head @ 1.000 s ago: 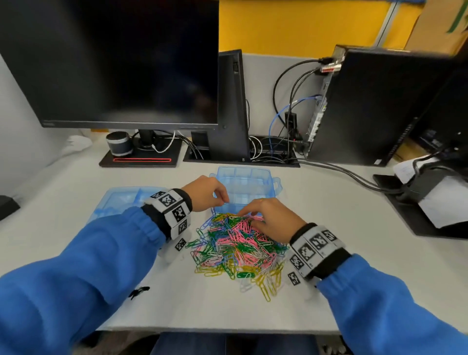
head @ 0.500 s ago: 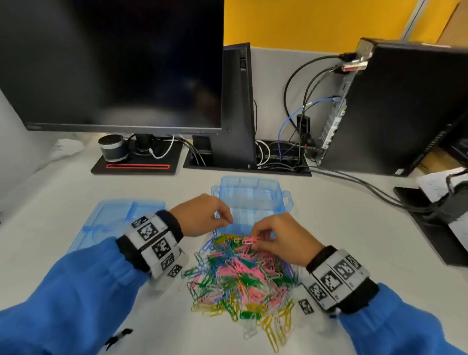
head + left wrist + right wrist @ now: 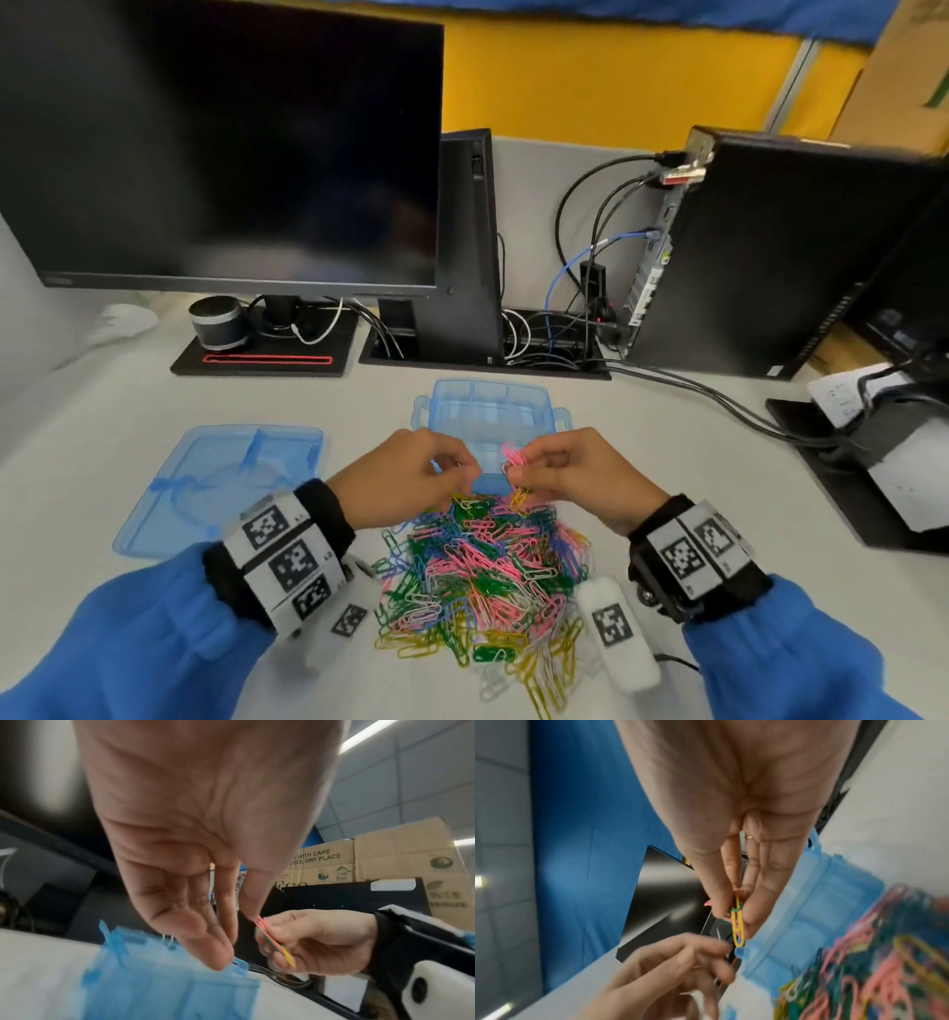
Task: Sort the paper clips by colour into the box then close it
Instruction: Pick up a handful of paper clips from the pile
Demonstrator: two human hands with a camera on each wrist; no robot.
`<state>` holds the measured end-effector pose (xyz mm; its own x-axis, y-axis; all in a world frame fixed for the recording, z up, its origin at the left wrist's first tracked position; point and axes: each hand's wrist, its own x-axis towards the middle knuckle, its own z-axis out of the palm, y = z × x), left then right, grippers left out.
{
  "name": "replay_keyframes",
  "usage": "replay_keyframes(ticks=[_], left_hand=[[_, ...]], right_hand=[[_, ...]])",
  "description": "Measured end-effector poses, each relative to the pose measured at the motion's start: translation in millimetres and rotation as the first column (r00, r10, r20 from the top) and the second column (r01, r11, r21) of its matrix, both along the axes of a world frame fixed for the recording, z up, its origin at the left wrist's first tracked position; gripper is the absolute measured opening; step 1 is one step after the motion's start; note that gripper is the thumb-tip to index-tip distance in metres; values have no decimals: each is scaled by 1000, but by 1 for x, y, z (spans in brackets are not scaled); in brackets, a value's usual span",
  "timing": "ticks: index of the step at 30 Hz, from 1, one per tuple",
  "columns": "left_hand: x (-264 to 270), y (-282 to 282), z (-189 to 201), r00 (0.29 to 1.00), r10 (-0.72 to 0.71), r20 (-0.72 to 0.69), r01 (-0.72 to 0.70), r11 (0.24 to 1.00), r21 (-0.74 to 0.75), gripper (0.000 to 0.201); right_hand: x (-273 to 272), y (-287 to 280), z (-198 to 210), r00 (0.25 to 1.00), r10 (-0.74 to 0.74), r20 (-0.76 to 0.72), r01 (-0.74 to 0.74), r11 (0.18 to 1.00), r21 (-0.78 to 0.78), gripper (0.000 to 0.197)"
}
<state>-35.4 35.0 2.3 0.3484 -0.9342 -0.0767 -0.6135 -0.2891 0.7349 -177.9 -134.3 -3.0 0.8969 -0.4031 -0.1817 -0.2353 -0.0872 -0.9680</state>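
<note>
A heap of pink, green, yellow, blue and white paper clips (image 3: 482,570) lies on the desk in front of the open blue compartment box (image 3: 490,411). Above the box's near edge, my right hand (image 3: 518,465) pinches a small bunch of pink clips (image 3: 511,455), and a yellow clip (image 3: 738,925) hooked by a green one hangs from it. My left hand (image 3: 464,470) is curled beside it, its thumb tip touching the pink clips (image 3: 262,925). Two pale clip ends (image 3: 168,940) poke out under its fingers.
The box's blue lid (image 3: 221,478) lies flat to the left. Behind the box stand a monitor (image 3: 221,149), a small speaker (image 3: 214,318), a cable tray and a black computer case (image 3: 780,257). A black device with cables (image 3: 883,452) sits at the right.
Both hands have lifted off the heap and met over the box's near edge. The right hand now holds pink clips with a yellow one dangling. The head camera has moved closer.
</note>
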Motion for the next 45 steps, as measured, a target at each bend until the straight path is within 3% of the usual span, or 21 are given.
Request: replay_keyframes(ticks=[3, 5, 9, 15, 18, 24, 34, 39, 45], left_hand=[[-14, -5, -2, 942, 17, -336, -12, 1000, 17, 22], [-21, -8, -2, 900, 17, -435, -20, 1000, -3, 19], [-26, -14, -6, 920, 70, -386, -96, 994, -47, 28], [-26, -12, -10, 935, 95, -342, -126, 990, -70, 20], [-28, -13, -9, 935, 125, -331, -171, 979, -114, 14], [-24, -15, -8, 882, 163, -443, -255, 954, -157, 9], [-28, -29, -7, 794, 131, -594, -269, 952, -149, 14], [-23, -34, -5, 816, 171, -552, -296, 944, -145, 11], [19, -27, -6, 906, 354, -230, -400, 894, -201, 1]], right_hand=[[0, 9, -3, 999, -30, 28, 28, 995, 96, 19], [1, 15, -4, 994, -87, 61, 76, 983, 169, 20], [2, 25, -4, 984, -158, 82, 133, 960, 246, 5], [-2, 27, -4, 982, -190, -13, 188, 960, 208, 14], [-3, 28, -5, 972, -233, 18, 223, 948, 225, 16], [-6, 25, -7, 968, -233, 97, 200, 942, 269, 9], [-18, 14, -13, 966, -229, 118, 185, 935, 301, 19], [-23, 8, -17, 955, -277, 102, 234, 921, 311, 16], [-26, 1, -17, 951, -292, 97, 248, 913, 323, 14]])
